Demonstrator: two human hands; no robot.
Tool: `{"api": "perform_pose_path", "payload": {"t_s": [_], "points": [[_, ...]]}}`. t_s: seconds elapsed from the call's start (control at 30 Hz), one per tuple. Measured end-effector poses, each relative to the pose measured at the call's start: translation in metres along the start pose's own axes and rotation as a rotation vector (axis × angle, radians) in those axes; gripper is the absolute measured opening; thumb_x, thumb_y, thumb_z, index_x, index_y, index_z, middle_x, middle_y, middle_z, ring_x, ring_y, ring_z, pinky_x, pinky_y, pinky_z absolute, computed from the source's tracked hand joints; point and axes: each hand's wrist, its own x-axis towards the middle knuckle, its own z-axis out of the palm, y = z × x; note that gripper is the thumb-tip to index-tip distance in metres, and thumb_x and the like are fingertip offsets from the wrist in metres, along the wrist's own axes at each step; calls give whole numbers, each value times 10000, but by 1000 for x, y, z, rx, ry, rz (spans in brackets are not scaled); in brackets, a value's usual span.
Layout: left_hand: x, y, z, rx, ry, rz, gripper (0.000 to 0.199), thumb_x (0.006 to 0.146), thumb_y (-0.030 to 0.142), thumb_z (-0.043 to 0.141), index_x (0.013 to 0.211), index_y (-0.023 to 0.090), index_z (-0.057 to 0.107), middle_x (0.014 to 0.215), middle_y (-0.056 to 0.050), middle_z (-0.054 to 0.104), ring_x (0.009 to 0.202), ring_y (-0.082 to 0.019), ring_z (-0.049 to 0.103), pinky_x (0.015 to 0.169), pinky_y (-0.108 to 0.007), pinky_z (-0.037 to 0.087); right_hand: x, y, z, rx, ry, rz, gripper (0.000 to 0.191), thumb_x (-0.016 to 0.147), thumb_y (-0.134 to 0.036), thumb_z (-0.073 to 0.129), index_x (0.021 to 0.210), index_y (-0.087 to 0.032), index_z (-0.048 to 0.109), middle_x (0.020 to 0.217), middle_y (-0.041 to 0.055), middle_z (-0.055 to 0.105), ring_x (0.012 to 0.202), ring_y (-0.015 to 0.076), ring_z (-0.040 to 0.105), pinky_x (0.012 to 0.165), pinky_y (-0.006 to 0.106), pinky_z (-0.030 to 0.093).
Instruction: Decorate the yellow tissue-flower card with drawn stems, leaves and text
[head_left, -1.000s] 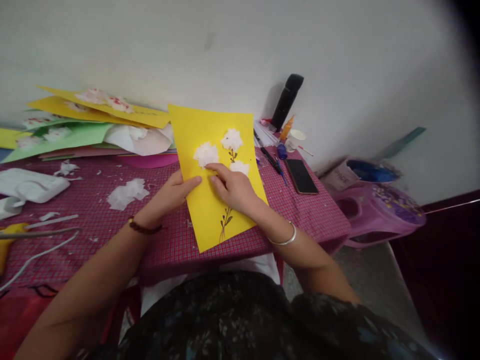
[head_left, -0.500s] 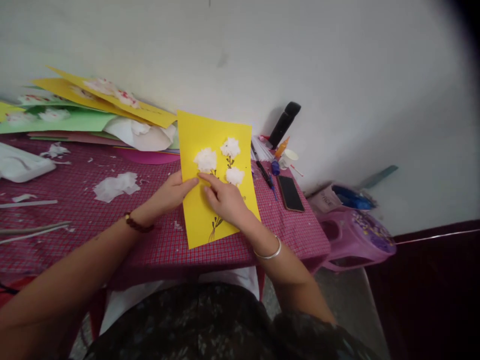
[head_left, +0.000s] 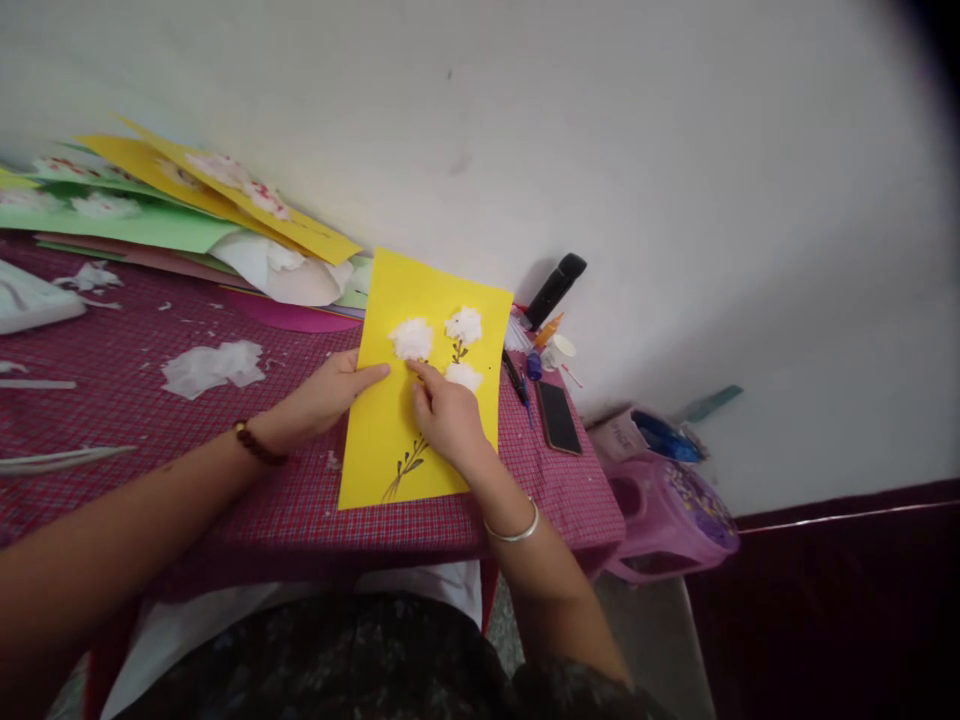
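Observation:
A yellow paper sheet [head_left: 379, 430] with white tissue flowers and painted dark stems is held up over the table. Its left edge is gripped by my left hand [head_left: 335, 388], thumb on the front and fingers hidden behind. My right hand [head_left: 448, 412] is in front of the sheet, index finger stretched to the lower edge of the left tissue flower [head_left: 412, 338], thumb apart and nothing held. Two more tissue flowers are on the right: an upper one [head_left: 463, 323] and a lower one [head_left: 464, 376], just above my right hand. Part of the stems is hidden behind that hand.
The checked tablecloth [head_left: 300, 490] bears torn tissue [head_left: 214, 369]. Yellow card [head_left: 315, 232] and green card [head_left: 172, 232] sheets lean by the wall. On the right are a phone [head_left: 559, 418], a black bottle [head_left: 553, 290], a pen [head_left: 514, 377] and a pink stool [head_left: 660, 520].
The sheet has tilted, its bottom edge swinging left. My right index finger has shifted slightly right and down, away from my left thumb. The whole view has turned a little.

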Motion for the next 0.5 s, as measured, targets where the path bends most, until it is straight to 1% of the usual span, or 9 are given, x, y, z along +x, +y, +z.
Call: {"api": "perform_pose_path", "payload": {"t_s": [0.13,0.2,0.27,0.33,0.4,0.5], "points": [[1,-5,0,-25,6,35,394,750,309,747,1113,160,723,853,-99,785,666,-219,720,614,-311,585,0,-2,0,-4,10,-11,518,968,-332,398,1447,-191,535,961,111,789,759,239,689,704,353,486],[1,-6,1,-44,13,32,429,752,318,755,1144,148,708,901,-108,789,722,-237,738,635,-319,596,-1,0,-1,52,47,-11,498,965,-337,399,1414,-200,565,898,86,778,716,216,667,695,338,472],[0,-7,2,-62,37,31,465,739,319,770,1161,138,696,956,-111,790,772,-248,749,666,-328,608,-1,4,0,125,103,20,483,967,-353,394,1384,-201,584,808,51,748,670,193,635,678,320,457],[0,-7,3,-69,72,41,481,730,316,778,1164,132,688,992,-109,789,772,-241,752,692,-334,616,0,8,1,192,134,52,502,965,-369,393,1392,-174,569,722,26,706,625,183,600,651,314,442],[0,-7,4,-62,101,51,471,734,315,773,1158,130,684,1000,-107,789,744,-225,749,696,-331,617,2,10,3,237,123,61,530,956,-372,405,1412,-142,546,680,19,681,605,185,582,640,320,440],[1,-8,3,-37,107,49,434,738,326,773,1117,133,689,988,-104,791,729,-218,745,662,-311,610,4,11,7,263,89,55,535,943,-365,424,1414,-143,546,667,22,675,600,194,577,639,334,451]]}}
